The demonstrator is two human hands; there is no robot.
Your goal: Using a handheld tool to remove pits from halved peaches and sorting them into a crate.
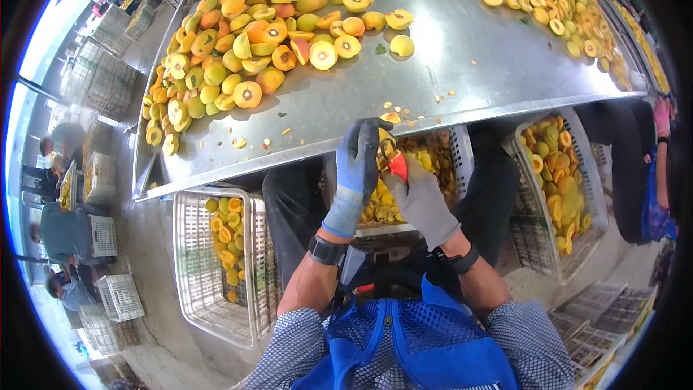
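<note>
My left hand (353, 173), in a blue and dark grey glove, is closed around a yellow peach half (383, 137) at the table's near edge. My right hand (422, 201), in a grey glove, grips a small pitting tool by its red handle (398, 167). The tool's metal loop (389, 148) is against the peach; my fingers partly hide the contact. Just below my hands, a white crate (463, 155) between my knees holds yellow peach pieces (427, 159). Small scraps (392, 117) lie on the table edge beside my left fingertips.
Cut peaches (245, 36) are heaped at left on the metal table (433, 65), with another heap (548, 0) at far right. A crate (216, 274) stands left of my legs, another crate (559, 195) at right. Other people (65, 227) work at far left; a pink-gloved person (660, 119) is at right.
</note>
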